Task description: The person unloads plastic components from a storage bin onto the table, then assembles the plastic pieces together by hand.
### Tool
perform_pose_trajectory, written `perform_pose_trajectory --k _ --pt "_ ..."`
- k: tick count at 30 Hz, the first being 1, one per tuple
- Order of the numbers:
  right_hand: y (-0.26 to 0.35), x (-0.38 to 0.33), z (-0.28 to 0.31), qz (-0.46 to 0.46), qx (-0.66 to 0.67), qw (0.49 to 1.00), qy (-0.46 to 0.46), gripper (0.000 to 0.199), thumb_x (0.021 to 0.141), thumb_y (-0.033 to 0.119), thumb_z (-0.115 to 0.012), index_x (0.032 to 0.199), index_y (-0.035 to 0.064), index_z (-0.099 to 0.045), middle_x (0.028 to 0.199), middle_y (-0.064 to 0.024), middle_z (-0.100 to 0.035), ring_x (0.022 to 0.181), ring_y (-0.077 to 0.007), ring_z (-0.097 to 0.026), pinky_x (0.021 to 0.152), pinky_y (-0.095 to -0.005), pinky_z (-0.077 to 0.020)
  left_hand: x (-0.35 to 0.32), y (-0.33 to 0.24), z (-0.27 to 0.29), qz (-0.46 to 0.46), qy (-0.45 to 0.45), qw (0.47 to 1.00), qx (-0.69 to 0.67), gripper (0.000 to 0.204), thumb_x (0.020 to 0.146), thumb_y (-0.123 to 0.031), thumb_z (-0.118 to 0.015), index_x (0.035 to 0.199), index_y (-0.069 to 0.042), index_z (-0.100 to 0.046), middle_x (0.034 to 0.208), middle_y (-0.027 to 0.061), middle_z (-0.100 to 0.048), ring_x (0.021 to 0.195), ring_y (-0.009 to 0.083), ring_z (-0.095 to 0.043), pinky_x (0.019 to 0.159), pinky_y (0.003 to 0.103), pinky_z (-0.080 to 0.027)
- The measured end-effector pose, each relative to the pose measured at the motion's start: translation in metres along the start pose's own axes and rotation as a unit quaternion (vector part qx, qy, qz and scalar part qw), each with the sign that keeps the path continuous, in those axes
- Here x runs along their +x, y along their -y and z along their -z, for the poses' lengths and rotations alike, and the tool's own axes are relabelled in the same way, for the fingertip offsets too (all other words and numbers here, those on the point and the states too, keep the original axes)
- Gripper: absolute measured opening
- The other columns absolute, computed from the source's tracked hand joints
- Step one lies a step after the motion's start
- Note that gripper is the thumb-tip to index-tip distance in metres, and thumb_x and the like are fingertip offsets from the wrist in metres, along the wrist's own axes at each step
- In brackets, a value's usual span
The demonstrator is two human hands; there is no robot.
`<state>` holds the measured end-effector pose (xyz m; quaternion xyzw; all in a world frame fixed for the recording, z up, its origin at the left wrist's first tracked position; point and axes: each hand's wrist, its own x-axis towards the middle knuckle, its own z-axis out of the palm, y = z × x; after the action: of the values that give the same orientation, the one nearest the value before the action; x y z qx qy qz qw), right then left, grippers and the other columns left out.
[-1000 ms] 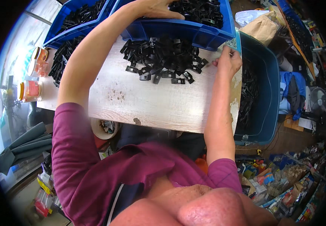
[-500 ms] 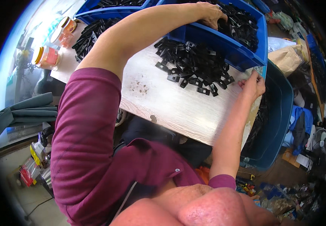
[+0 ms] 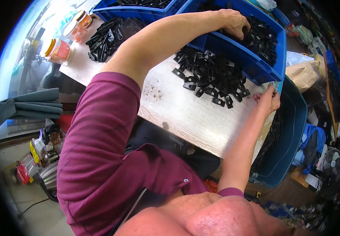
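Note:
My left hand reaches across to the blue bin at the far right of the table, over the black plastic pieces inside. Its fingers curl downward; whatever they may hold is hidden. Just in front of the bin, a loose pile of black clip-like pieces covers part of the pale tabletop. At the table's right edge, close to the bin's near corner, my right hand has its fingers bent together. Anything between them is too small to make out.
Another blue bin stands at the far left, with a heap of long black pieces before it. Jars line the left table edge. A large dark teal tub sits against the right side, near a brown paper bag.
The whole view has shifted slightly. My left hand has moved a little to the right over the bin, and more of its fingers show. My right hand stays at the table edge.

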<state>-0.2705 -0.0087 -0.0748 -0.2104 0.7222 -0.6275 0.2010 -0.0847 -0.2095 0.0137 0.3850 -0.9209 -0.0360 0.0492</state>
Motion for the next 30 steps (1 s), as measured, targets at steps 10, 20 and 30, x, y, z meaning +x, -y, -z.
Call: perform_pose_trajectory --k 10,20,30 --pt "-0.007 0.005 0.004 0.001 0.006 1.0 0.008 0.028 0.089 0.023 -0.065 0.089 -0.0047 -0.062 0.067 -0.0094 -0.058 0.044 -0.0144 -0.052 0.04 -0.0309 -0.0502 0.007 0.008 0.003 0.008 -0.084 0.994 -0.071 0.058 0.072 -0.045 -0.071 0.127 -0.026 -0.068 0.118 0.0121 -0.071 0.112 0.0289 -0.066 0.1 0.04 -0.05" --pt "-0.001 -0.001 0.0 0.014 0.006 1.0 0.009 0.032 0.087 0.024 -0.065 0.093 -0.0081 -0.065 0.059 -0.0111 -0.059 0.043 -0.0167 -0.056 0.041 -0.0304 -0.0524 -0.021 0.007 0.039 -0.018 -0.189 0.942 -0.279 0.039 0.075 -0.026 -0.07 0.108 -0.004 -0.072 0.092 0.0189 -0.073 0.086 0.0273 -0.071 0.083 0.036 -0.055" --pt "0.0 -0.002 0.004 -0.001 0.002 1.0 0.006 0.033 0.086 0.025 -0.065 0.093 -0.0069 -0.066 0.053 -0.0099 -0.057 0.041 -0.0181 -0.058 0.042 -0.0321 -0.0508 -0.068 -0.035 0.049 -0.112 -0.324 0.909 -0.237 0.034 0.076 -0.022 -0.071 0.105 -0.003 -0.071 0.096 0.0186 -0.069 0.087 0.0298 -0.069 0.081 0.036 -0.054"
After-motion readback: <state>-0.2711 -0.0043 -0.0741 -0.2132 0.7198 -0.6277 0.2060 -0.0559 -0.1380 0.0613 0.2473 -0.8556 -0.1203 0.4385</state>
